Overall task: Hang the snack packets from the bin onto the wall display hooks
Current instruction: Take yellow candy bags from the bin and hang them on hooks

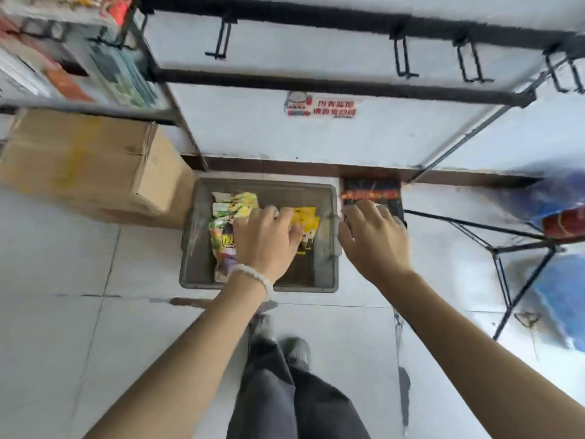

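We see a bright, evenly lit scene with soft, faint shadows on the pale floor (95, 312). Motion blur smears the whole frame, worst at the shelf (63, 58) upper left. Wide-angle distortion bends the black rails (316, 26).

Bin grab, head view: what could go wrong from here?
1. The left hand reaches into the grey bin over a loose pile of snack packets; it may lift several at once, or crumple their hang tabs.
2. The right hand hovers open past the bin's right rim, so it cannot yet help to separate them.
3. The wall hooks sit high above; packets could slip on the way up.
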Demonstrator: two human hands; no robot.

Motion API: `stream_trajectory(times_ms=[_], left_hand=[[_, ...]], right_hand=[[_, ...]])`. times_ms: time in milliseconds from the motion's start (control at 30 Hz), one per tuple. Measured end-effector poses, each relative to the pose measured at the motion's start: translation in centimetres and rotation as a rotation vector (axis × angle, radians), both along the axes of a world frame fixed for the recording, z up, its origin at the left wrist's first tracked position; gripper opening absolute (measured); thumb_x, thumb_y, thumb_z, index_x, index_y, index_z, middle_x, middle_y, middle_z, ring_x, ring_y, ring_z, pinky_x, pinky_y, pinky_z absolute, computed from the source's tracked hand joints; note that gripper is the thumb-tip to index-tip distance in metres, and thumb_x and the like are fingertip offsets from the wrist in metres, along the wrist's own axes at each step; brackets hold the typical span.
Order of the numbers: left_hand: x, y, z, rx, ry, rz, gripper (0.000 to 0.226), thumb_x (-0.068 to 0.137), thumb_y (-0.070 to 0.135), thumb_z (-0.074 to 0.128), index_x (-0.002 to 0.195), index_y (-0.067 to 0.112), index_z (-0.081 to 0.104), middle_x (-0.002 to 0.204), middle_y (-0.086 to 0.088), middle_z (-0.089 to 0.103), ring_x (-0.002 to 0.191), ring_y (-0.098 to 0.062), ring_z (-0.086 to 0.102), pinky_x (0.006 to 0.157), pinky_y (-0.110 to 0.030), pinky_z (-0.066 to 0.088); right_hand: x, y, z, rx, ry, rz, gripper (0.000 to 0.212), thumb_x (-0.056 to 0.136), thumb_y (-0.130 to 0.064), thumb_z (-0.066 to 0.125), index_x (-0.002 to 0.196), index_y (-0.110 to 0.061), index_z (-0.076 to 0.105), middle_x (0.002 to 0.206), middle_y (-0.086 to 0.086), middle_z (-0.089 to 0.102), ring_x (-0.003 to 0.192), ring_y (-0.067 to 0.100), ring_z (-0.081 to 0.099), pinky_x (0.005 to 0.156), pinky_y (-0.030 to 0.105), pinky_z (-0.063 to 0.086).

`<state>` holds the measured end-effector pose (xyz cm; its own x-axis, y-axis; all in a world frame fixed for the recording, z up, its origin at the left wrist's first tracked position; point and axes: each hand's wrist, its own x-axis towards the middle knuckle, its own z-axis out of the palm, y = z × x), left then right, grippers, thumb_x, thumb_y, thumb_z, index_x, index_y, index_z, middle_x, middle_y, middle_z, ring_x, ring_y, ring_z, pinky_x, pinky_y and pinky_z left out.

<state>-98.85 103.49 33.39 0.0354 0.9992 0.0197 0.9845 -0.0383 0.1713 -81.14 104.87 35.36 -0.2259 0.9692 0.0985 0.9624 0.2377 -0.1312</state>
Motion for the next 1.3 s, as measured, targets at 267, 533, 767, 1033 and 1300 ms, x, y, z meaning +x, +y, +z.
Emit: stream_trajectory(times_ms=[267, 533, 767, 1033, 1300], left_hand=[[-2.2, 0.6, -18.2, -0.279, -0.023, 0.115, 0.032, 0.091, 0.037, 0.037, 0.109, 0.02, 0.059, 0.101, -0.003, 0.063, 0.098, -0.026, 0.054, 0.076, -0.04, 0.038], [-4.7, 1.9, -30.3, -0.412, 0.032, 0.063, 0.031, 0.092, 0.035, 0.036, 0.109, 0.02, 0.056, 0.106, -0.004, 0.061, 0.099, -0.028, 0.054, 0.074, -0.039, 0.039], [-4.1, 6.1, -38.9, -0.514, 0.024, 0.111, 0.04, 0.094, 0.04, 0.038, 0.128, 0.021, 0.047, 0.121, -0.006, 0.057, 0.112, -0.029, 0.048, 0.078, -0.041, 0.041], [-1.7, 13.0, -50.1, -0.424, -0.043, 0.084, 0.039, 0.092, 0.039, 0.043, 0.127, 0.023, 0.051, 0.123, -0.002, 0.055, 0.109, -0.029, 0.048, 0.075, -0.038, 0.04], [-1.9, 15.9, -55.9, -0.36, -0.153, 0.047, 0.051, 0.09, 0.036, 0.05, 0.138, 0.022, 0.037, 0.136, -0.001, 0.049, 0.118, -0.027, 0.044, 0.085, -0.042, 0.043]], right_hand=[[-2.1, 0.5, -18.2, -0.292, -0.032, -0.002, 0.022, 0.088, -0.024, 0.052, 0.104, -0.012, 0.061, 0.104, 0.009, 0.063, 0.09, 0.035, 0.059, 0.07, 0.039, 0.047], [-3.9, 2.4, -31.4, -0.486, -0.04, -0.091, 0.027, 0.092, -0.028, 0.044, 0.11, -0.012, 0.057, 0.11, 0.009, 0.058, 0.103, 0.033, 0.053, 0.071, 0.038, 0.045], [-2.9, 7.2, -39.0, -0.549, -0.027, -0.152, 0.03, 0.095, -0.028, 0.04, 0.119, -0.015, 0.053, 0.118, 0.008, 0.056, 0.108, 0.031, 0.051, 0.073, 0.036, 0.043], [-3.4, 15.2, -49.6, -0.477, 0.036, -0.044, 0.035, 0.092, -0.021, 0.046, 0.126, -0.013, 0.05, 0.134, 0.01, 0.046, 0.118, 0.035, 0.043, 0.086, 0.043, 0.041], [-4.5, 18.0, -55.4, -0.478, 0.001, -0.117, 0.038, 0.093, -0.028, 0.044, 0.129, -0.015, 0.047, 0.139, 0.007, 0.038, 0.123, 0.031, 0.037, 0.094, 0.043, 0.037]])
